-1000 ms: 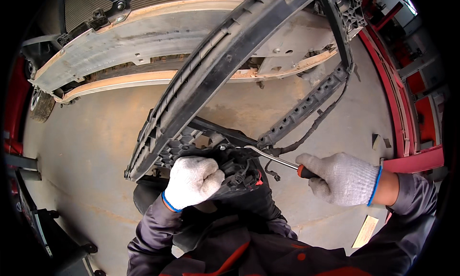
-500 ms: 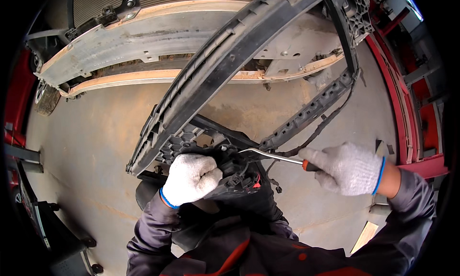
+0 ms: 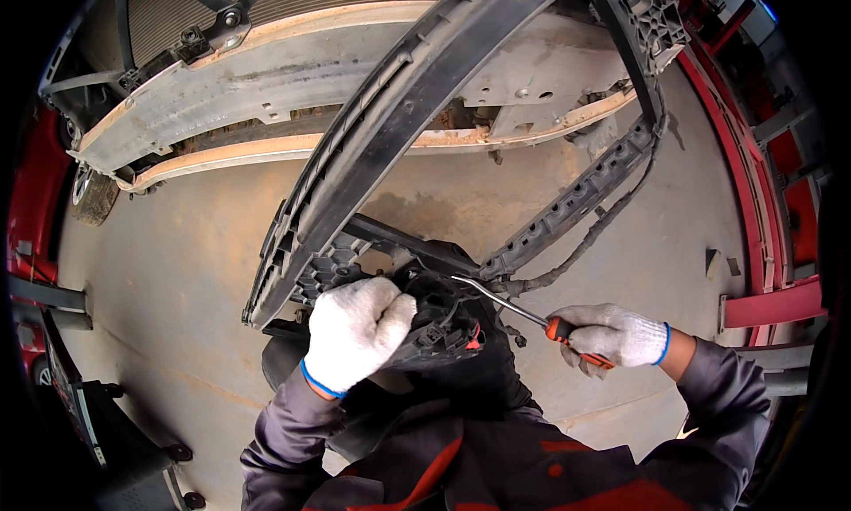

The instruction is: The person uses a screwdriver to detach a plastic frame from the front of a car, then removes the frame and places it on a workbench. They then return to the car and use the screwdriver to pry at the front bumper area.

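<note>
Black plastic frame (image 3: 390,139) slanting from upper right to lower left, its near end by the wearer's legs (image 3: 503,374). At that end, the white-gloved left hand (image 3: 359,329) is closed in a fist; whether it grips anything is hidden. The right hand (image 3: 612,334) curls around the orange-and-black handle (image 3: 559,330) of 1 hooked tool (image 3: 521,311). The tool points up and left; of the 2 hands, the left is nearer its tip. Contact is unclear. Below: stained gray floor (image 3: 186,280). Ahead: a car's bare metal bar (image 3: 266,90). Right: a red beam (image 3: 774,306).
</note>
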Demonstrator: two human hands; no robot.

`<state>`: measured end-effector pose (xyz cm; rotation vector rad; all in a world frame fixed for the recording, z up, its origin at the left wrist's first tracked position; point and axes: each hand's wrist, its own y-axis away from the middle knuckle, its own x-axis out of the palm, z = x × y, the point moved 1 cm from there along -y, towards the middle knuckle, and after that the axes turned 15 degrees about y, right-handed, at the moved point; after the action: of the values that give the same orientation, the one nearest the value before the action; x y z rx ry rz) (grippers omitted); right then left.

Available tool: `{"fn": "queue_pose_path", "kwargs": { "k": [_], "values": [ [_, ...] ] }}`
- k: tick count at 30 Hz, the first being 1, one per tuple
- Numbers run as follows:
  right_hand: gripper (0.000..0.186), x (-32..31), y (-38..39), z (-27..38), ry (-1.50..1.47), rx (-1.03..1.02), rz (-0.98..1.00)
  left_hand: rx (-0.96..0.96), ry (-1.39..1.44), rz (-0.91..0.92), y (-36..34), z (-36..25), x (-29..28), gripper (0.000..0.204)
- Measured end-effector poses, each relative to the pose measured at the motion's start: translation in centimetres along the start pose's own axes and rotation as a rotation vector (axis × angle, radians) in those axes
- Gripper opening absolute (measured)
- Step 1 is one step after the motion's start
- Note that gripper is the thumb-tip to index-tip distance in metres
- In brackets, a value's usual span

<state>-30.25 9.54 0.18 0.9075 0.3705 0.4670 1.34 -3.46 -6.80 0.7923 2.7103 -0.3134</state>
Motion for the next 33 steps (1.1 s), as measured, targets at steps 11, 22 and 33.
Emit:
{"fn": "queue_pose_path", "kwargs": {
  "k": [11, 22, 33],
  "values": [
    [0.029, 4.9, -2.8, -2.0, 0.848, -0.268, -0.775, 0.226, -0.598, 0.299, -1.5, -2.0, -1.6, 0.014],
    [0.036, 1.6, -6.1, -2.8, 0.360, -0.211, -0.159, 0.254, -0.557, 0.473, -3.2, -2.0, -2.2, 0.012],
    [0.034, 3.5, -8.5, -5.1, 0.873, -0.395, -0.661, 0.239, -0.502, 0.470, -3.0, -2.0, -2.1, 0.012]
  ]
}}
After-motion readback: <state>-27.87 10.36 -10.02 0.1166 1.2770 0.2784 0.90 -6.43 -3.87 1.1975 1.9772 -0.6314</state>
